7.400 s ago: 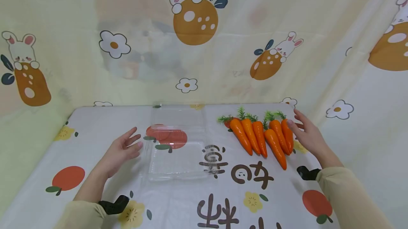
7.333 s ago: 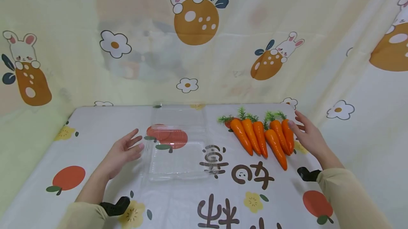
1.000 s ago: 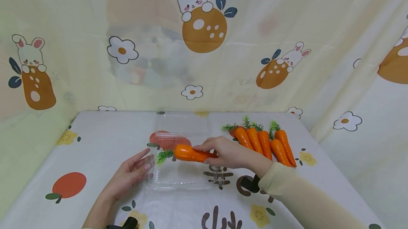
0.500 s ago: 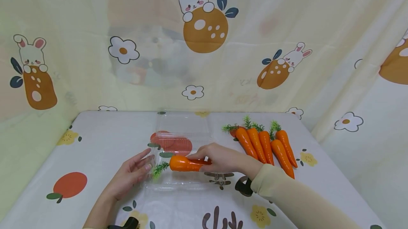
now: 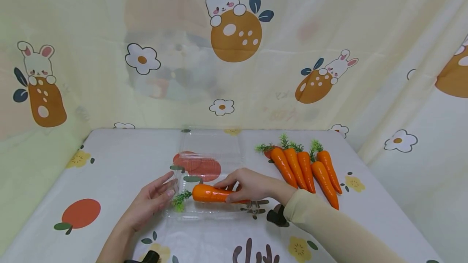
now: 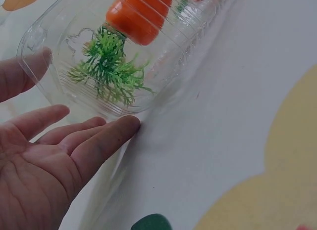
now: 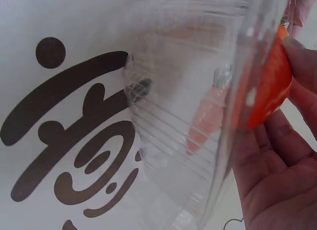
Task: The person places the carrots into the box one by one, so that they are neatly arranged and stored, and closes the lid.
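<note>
1. Gripping a carrot (image 5: pixel 209 193) with the right hand (image 5: pixel 248 185) on my feed: thumb on one side, fingers on the other, pinched around the narrower half.
2. That carrot is down inside the base of a see-through plastic clamshell container (image 5: pixel 204 216), lying crosswise. Leafy top (image 6: pixel 111 69) points left, tip points right. Can't tell from here if it's touching the bottom.
3. Left hand (image 5: pixel 152 198) isn't grasping anything. Fingers are relaxed and loosely spread at the container's left end, and from the left wrist cam I'd say at least one fingertip is against the plastic.
4. The container's lid (image 5: pixel 210 143) is folded back, away from me, flat-ish behind the base.
5. Over on the right I count five more carrots (image 5: pixel 306 171) on the table (image 5: pixel 124 153), tops pointing away from me: three bunched side by side, then two more just beside them.
6. Tablecloth's white with printed fruit, yellow flowers and brown lettering. Behind it hangs a cream curtain (image 5: pixel 91 19) with cartoon bunnies.
7. Right wrist cam's mostly ribbed plastic, with a bit of orange showing through.
</note>
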Demonstrator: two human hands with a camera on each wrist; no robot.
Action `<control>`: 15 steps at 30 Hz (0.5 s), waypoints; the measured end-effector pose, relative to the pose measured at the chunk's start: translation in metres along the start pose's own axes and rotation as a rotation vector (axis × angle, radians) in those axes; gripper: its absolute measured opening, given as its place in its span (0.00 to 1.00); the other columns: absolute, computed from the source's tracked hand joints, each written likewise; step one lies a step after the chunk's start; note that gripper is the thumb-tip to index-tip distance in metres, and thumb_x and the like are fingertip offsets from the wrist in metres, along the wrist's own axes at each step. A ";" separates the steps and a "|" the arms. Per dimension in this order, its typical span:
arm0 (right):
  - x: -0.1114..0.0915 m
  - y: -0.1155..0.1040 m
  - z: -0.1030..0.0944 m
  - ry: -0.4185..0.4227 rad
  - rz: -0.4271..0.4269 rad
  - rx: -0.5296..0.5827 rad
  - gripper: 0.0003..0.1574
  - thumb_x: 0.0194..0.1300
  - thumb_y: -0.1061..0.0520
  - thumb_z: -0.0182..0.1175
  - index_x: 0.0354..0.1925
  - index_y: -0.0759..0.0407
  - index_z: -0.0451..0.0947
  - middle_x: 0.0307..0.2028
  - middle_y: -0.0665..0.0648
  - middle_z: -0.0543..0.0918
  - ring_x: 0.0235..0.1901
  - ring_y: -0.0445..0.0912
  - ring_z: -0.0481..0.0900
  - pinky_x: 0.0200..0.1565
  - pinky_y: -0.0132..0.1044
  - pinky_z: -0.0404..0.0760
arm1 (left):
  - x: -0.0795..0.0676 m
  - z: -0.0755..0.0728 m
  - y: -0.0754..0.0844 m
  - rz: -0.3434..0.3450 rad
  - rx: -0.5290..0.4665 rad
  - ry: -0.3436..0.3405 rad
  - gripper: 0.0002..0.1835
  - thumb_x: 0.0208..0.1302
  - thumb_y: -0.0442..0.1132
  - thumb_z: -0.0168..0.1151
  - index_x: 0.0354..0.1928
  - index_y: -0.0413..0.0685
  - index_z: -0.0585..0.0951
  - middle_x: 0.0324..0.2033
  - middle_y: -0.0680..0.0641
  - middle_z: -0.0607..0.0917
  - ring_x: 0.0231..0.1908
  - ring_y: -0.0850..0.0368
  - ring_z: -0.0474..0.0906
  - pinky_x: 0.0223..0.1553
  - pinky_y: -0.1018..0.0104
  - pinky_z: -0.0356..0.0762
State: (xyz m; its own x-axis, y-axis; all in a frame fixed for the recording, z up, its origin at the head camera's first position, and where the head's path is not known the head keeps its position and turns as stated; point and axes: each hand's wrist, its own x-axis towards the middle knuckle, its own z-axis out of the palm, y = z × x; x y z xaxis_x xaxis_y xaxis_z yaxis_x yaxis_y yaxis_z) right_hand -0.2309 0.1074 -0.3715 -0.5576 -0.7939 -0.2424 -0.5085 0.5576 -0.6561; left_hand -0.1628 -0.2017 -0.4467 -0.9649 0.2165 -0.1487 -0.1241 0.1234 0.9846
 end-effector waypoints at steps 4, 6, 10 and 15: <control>0.003 0.003 0.003 -0.016 -0.001 0.026 0.28 0.66 0.59 0.69 0.64 0.53 0.81 0.49 0.48 0.88 0.43 0.35 0.80 0.48 0.26 0.82 | -0.001 0.001 0.001 -0.009 0.004 0.008 0.37 0.76 0.40 0.56 0.81 0.44 0.53 0.76 0.34 0.62 0.76 0.35 0.60 0.68 0.46 0.69; 0.004 0.005 0.006 -0.026 0.008 0.034 0.29 0.65 0.60 0.70 0.64 0.53 0.81 0.50 0.47 0.89 0.43 0.34 0.81 0.49 0.26 0.82 | -0.001 0.001 0.002 -0.014 0.008 0.012 0.37 0.76 0.41 0.56 0.81 0.44 0.53 0.76 0.34 0.62 0.76 0.35 0.60 0.68 0.45 0.69; 0.006 0.008 0.010 -0.033 0.028 0.043 0.30 0.64 0.60 0.71 0.64 0.51 0.81 0.51 0.45 0.88 0.44 0.33 0.81 0.50 0.26 0.81 | -0.001 0.001 0.002 -0.016 0.011 0.016 0.37 0.76 0.40 0.56 0.81 0.43 0.54 0.76 0.33 0.62 0.76 0.35 0.60 0.68 0.44 0.69; 0.006 0.008 0.011 -0.039 0.035 0.055 0.29 0.63 0.63 0.71 0.63 0.51 0.82 0.52 0.45 0.88 0.45 0.35 0.82 0.50 0.27 0.82 | -0.001 0.001 0.002 -0.009 0.009 0.013 0.37 0.76 0.40 0.56 0.81 0.43 0.53 0.76 0.33 0.62 0.76 0.35 0.59 0.68 0.44 0.68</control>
State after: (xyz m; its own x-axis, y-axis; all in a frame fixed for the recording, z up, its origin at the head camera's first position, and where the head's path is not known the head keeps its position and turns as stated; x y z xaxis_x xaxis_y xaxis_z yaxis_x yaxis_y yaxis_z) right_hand -0.2315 0.1046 -0.3861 -0.5480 -0.7837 -0.2923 -0.4523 0.5716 -0.6846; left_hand -0.1618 -0.2004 -0.4445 -0.9667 0.2026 -0.1564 -0.1308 0.1344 0.9823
